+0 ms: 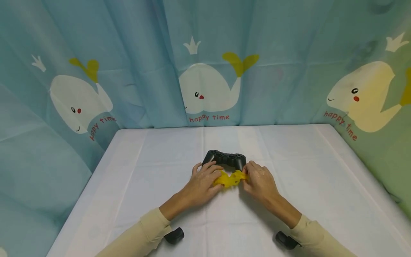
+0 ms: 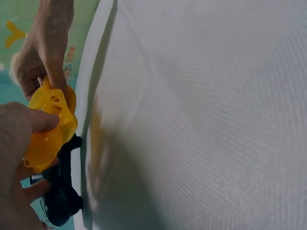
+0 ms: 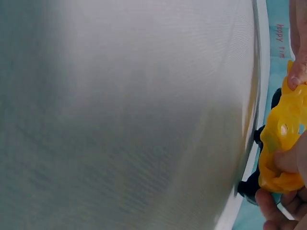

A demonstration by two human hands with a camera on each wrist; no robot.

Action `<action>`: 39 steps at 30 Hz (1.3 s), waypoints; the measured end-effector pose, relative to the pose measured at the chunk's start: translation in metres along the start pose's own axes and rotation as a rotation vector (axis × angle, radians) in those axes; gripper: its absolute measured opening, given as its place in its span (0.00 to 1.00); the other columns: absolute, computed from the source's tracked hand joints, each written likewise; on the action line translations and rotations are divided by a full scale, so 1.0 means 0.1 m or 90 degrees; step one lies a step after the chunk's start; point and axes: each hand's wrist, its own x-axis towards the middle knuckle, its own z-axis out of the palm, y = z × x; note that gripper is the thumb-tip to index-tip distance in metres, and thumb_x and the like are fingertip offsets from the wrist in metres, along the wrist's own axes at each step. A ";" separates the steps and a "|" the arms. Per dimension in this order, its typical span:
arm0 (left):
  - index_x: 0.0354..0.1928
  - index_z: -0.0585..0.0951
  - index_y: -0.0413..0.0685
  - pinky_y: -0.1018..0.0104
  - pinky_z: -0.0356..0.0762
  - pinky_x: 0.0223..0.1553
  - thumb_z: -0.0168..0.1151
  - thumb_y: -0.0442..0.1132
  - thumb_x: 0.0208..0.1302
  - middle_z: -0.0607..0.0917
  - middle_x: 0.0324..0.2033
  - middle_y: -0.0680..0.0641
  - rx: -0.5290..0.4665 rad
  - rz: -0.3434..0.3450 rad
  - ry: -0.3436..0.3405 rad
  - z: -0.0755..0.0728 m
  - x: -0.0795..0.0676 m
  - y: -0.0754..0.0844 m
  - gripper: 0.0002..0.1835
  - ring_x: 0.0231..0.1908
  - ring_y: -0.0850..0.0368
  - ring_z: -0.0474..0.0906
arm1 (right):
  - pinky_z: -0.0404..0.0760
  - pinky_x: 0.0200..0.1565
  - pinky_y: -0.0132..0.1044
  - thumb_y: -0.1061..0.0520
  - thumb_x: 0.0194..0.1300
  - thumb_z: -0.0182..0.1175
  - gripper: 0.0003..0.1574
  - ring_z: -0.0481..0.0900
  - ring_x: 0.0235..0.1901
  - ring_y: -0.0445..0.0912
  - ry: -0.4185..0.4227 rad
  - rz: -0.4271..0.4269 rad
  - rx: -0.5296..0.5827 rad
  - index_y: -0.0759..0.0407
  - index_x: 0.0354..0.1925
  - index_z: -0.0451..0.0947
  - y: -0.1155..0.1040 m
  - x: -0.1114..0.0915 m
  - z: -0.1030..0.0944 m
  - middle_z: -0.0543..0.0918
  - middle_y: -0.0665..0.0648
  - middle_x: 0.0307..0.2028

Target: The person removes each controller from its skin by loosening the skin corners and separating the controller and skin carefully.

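A yellow, translucent silicone controller cover (image 1: 229, 179) with cut-out holes is held between both hands above the table. My left hand (image 1: 200, 184) pinches its left end, the thumb lying on the yellow surface in the left wrist view. At the other end my right hand (image 1: 261, 182) grips the cover (image 3: 285, 115) between thumb and fingers. Just behind the hands, a black game controller (image 1: 226, 157) rests on the table, its grips partly hidden by the fingers. In the left wrist view the controller (image 2: 60, 191) shows beyond the cover.
A white cloth covers the table (image 1: 160, 150). Blue-green curtains (image 1: 141, 71) printed with whales enclose its back and sides. Black devices (image 1: 174, 236) sit by both wrists at the beige sleeves (image 1: 144, 228).
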 end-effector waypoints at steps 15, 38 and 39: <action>0.60 0.79 0.45 0.43 0.54 0.64 0.64 0.49 0.70 0.74 0.61 0.50 -0.216 -0.086 -0.104 0.03 -0.02 0.11 0.22 0.60 0.55 0.69 | 0.76 0.37 0.48 0.70 0.46 0.71 0.21 0.76 0.27 0.49 -0.018 -0.008 -0.019 0.61 0.36 0.72 -0.05 -0.01 -0.02 0.78 0.54 0.26; 0.55 0.80 0.30 0.58 0.78 0.45 0.55 0.37 0.77 0.85 0.45 0.44 -0.652 -0.103 -0.086 -0.19 -0.18 -0.08 0.16 0.44 0.33 0.76 | 0.80 0.52 0.38 0.57 0.76 0.59 0.21 0.82 0.45 0.51 -0.328 0.234 0.697 0.72 0.58 0.75 0.00 -0.18 -0.55 0.83 0.64 0.48; 0.55 0.81 0.30 0.58 0.78 0.44 0.54 0.37 0.78 0.85 0.44 0.44 -0.648 -0.099 -0.087 -0.19 -0.19 -0.09 0.16 0.44 0.33 0.76 | 0.79 0.52 0.37 0.56 0.76 0.58 0.21 0.82 0.45 0.50 -0.330 0.237 0.700 0.72 0.57 0.76 -0.01 -0.18 -0.55 0.84 0.63 0.48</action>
